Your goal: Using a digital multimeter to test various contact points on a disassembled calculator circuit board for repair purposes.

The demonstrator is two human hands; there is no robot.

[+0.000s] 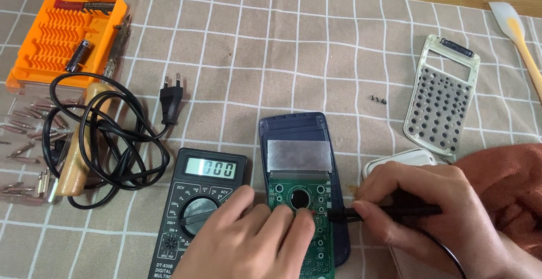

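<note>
While the left hand lies flat with fingers pressed onto the green circuit board, pinning it rather than gripping it, the right hand pinches a black probe like a pen, tip aimed left at the board's right edge. Board sits in the dark blue rear shell of an opened calculator, centre-bottom of the checked cloth; a silver display panel covers its upper part. Long axis of board and shell runs near-far, display end pointing away from the person, slightly tilted. Probe lies crosswise — roughly at right angles to that axis. Risk, as judged: the board is held only by fingertip pressure, so a push from the probe could slide it in the shell; a slipping tip could bridge neighbouring pads and give a false reading. Black multimeter lies just left of the shell, partly under the left hand. Further out: coiled black mains cord round a wooden-handled tool, orange bit case far left, loose bits beside it, white keypad frame right, small screws near it — easily lost.
</note>
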